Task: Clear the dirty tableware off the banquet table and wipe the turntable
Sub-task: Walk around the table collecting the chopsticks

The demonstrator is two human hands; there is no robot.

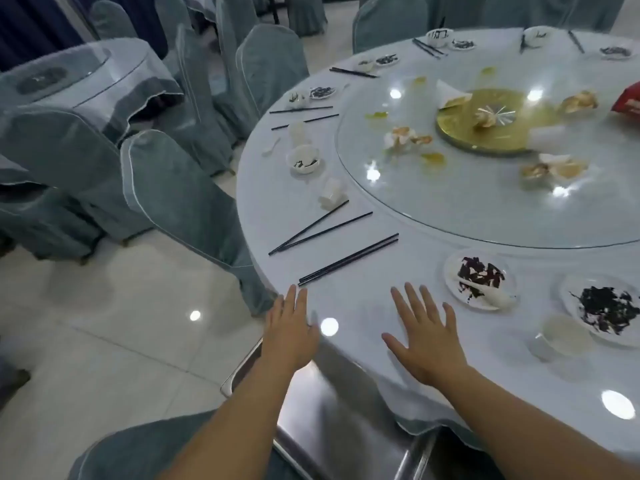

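Pale blue cloth covers the round banquet table (398, 306), and a glass turntable (467, 209) is set on its middle, smeared with yellow sauce and strewn with crumpled napkins (405, 136) around a gold centre disc (485, 121). Black chopsticks (348, 259) are scattered in pairs along the near-left edge. A small bowl (304, 159) with dark scraps is seen further back, and a tipped white cup (330, 194) lies just beside another pair. At the near right, two plates (479, 280) of dark leftovers are placed side by side, one with a white spoon (490, 294) laid across it, and a white bowl (562, 334) stands near them. Both hands are spread with straight fingers and hold nothing: the left hand (289, 336) is held over the table's edge, the right hand (424, 336) over the cloth. Covered chairs (180, 195) are grouped at the left.
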